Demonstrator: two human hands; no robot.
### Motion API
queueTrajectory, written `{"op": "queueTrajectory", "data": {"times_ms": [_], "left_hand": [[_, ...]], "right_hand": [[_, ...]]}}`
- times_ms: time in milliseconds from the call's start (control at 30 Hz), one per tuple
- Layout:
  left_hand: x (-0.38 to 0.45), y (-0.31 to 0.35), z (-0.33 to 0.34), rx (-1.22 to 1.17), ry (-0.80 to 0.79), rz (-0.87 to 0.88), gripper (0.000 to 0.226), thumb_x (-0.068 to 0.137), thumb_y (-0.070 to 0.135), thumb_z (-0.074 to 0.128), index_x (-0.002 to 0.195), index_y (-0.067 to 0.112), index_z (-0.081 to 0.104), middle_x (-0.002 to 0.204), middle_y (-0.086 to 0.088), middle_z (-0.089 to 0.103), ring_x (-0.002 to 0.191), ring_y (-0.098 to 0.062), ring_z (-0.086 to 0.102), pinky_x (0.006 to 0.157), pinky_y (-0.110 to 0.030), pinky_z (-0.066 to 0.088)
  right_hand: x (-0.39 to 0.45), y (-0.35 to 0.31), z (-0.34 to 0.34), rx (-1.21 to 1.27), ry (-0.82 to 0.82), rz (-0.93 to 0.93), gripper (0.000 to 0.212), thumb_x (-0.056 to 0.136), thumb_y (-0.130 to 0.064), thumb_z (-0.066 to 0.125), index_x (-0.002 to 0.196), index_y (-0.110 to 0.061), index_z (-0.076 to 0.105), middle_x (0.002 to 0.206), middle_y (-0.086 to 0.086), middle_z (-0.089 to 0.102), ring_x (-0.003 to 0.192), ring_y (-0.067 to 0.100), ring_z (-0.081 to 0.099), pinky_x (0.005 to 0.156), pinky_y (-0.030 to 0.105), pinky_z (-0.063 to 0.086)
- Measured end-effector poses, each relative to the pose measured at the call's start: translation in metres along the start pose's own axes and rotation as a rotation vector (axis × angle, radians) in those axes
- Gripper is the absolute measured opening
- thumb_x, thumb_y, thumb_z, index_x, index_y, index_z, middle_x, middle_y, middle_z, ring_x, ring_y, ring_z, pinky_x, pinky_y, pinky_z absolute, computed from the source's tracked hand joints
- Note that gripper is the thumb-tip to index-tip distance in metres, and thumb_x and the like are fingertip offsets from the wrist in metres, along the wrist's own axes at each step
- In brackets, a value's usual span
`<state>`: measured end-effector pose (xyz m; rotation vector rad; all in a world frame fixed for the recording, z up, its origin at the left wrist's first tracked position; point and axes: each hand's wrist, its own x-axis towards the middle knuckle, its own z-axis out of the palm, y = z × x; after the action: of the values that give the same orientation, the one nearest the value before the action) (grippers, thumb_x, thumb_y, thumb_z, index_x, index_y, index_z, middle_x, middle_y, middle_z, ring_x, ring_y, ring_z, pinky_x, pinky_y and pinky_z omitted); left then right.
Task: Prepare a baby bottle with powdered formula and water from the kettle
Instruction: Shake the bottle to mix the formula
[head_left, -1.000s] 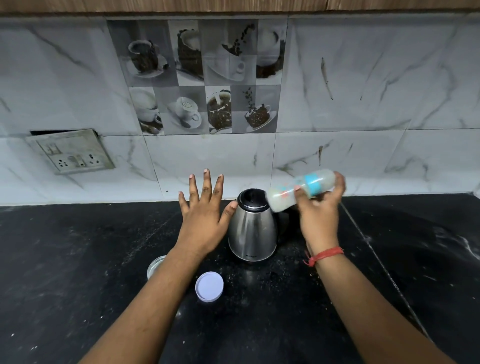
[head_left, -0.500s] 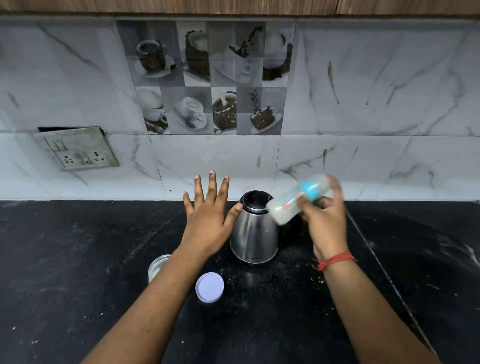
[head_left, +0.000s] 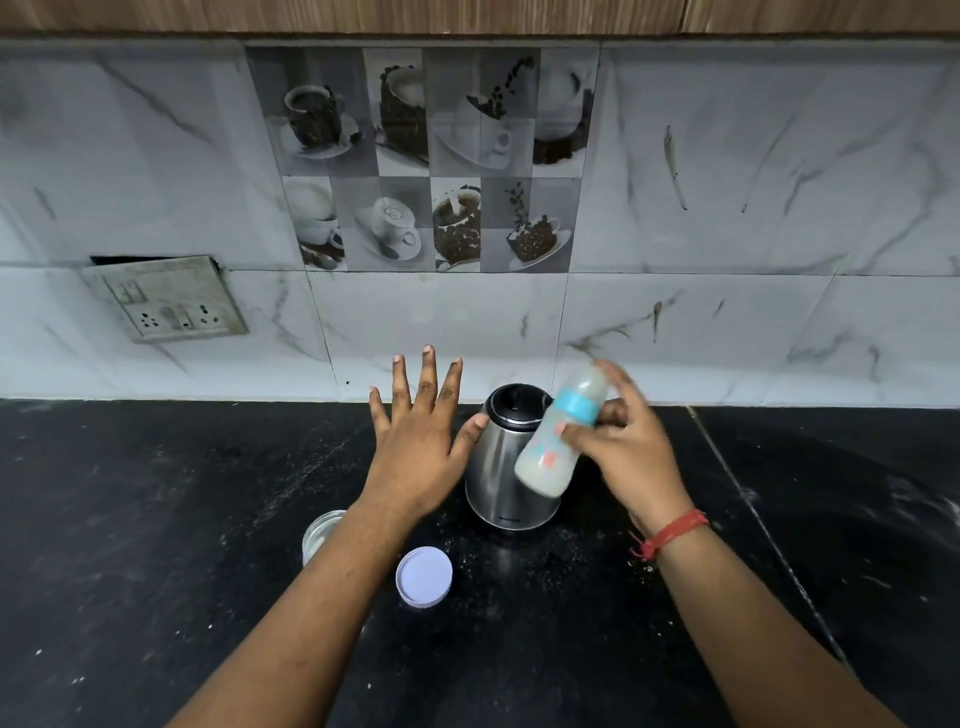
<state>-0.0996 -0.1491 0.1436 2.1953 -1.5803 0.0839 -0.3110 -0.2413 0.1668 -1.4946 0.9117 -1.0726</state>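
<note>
The right hand (head_left: 631, 457) grips the bottle (head_left: 563, 431) about its blue collar, long axis tilted, milky base pointing down and left toward the kettle (head_left: 506, 478), top up and away. The left hand (head_left: 418, 441) is spread flat, holding nothing, thumb at the kettle's side. I judge it's being shaken; the right hand alone carries it.

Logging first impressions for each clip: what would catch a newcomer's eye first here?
The baby bottle, milky and tilted, blurred in the right hand just above the steel kettle at centre. Next, the left hand spread open beside the kettle. A white lid lies on the black counter in front.
</note>
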Motion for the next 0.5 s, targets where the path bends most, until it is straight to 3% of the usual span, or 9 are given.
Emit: {"op": "queueTrajectory", "data": {"times_ms": [67,133,200,267,300,400,433,500], "left_hand": [[0.0,-0.001,-0.001,-0.024,0.003,-0.021,0.08,0.092,0.075,0.003,0.162,0.038,-0.008,0.169,0.005,-0.025,0.152,-0.025,-0.034,0.123,-0.062,-0.012],[-0.001,0.0,-0.001,-0.045,0.003,-0.035,0.08,0.092,0.075,0.004,0.162,0.038,-0.008,0.169,0.005,-0.024,0.152,-0.025,-0.033,0.123,-0.062,-0.011],[-0.002,0.001,-0.002,-0.046,0.005,-0.028,0.08,0.092,0.075,0.004,0.162,0.038,-0.008,0.169,0.005,-0.023,0.152,-0.025,-0.033,0.123,-0.062,-0.011],[-0.002,0.002,-0.002,-0.047,0.004,-0.026,0.08,0.092,0.075,0.004,0.162,0.039,-0.009,0.169,0.005,-0.024,0.152,-0.025,-0.033,0.123,-0.061,-0.012],[-0.002,0.002,-0.003,-0.048,0.005,-0.029,0.08,0.092,0.075,0.004,0.162,0.039,-0.009,0.169,0.005,-0.025,0.152,-0.024,-0.034,0.123,-0.06,-0.013],[-0.003,0.004,-0.004,-0.055,0.003,-0.028,0.08,0.092,0.075,0.004,0.162,0.038,-0.009,0.169,0.005,-0.025,0.152,-0.024,-0.034,0.123,-0.059,-0.014],[-0.004,0.004,-0.004,-0.054,0.0,-0.025,0.08,0.092,0.075,0.004,0.162,0.038,-0.009,0.169,0.005,-0.024,0.152,-0.024,-0.034,0.123,-0.06,-0.014],[-0.004,0.005,-0.004,-0.05,-0.003,-0.016,0.079,0.092,0.074,0.004,0.162,0.039,-0.009,0.169,0.005,-0.024,0.152,-0.025,-0.034,0.123,-0.06,-0.014]], "right_hand": [[0.006,-0.011,-0.011,0.213,0.246,-0.036,0.068,0.085,-0.004,0.075,0.131,-0.046,0.047,0.101,0.006,0.067,0.088,0.014,0.068,0.085,0.031,0.057],[0.01,-0.01,-0.013,0.256,0.407,-0.076,0.069,0.089,-0.006,0.072,0.138,-0.04,0.038,0.114,0.011,0.066,0.094,0.017,0.068,0.086,0.025,0.056],[0.005,-0.003,-0.007,0.044,0.193,-0.046,0.079,0.087,-0.003,0.073,0.148,-0.034,0.034,0.115,0.007,0.065,0.097,0.02,0.067,0.082,0.017,0.054],[0.003,0.005,-0.009,-0.12,-0.06,0.023,0.082,0.081,-0.004,0.079,0.144,-0.042,0.043,0.102,0.002,0.066,0.092,0.019,0.069,0.084,0.024,0.054],[0.005,0.002,-0.012,-0.101,-0.038,0.045,0.079,0.081,-0.006,0.08,0.141,-0.045,0.046,0.098,0.003,0.066,0.091,0.018,0.069,0.085,0.028,0.055],[0.011,-0.002,-0.016,0.162,0.317,0.005,0.071,0.087,-0.009,0.074,0.141,-0.042,0.039,0.104,0.007,0.066,0.092,0.019,0.068,0.085,0.032,0.056],[0.011,-0.001,-0.011,0.171,0.333,-0.014,0.073,0.088,-0.008,0.072,0.144,-0.037,0.035,0.109,0.008,0.065,0.092,0.018,0.067,0.084,0.026,0.056],[0.006,0.004,-0.002,0.017,0.135,0.006,0.08,0.086,-0.005,0.074,0.148,-0.037,0.036,0.112,0.008,0.066,0.093,0.016,0.068,0.082,0.021,0.055]]}}
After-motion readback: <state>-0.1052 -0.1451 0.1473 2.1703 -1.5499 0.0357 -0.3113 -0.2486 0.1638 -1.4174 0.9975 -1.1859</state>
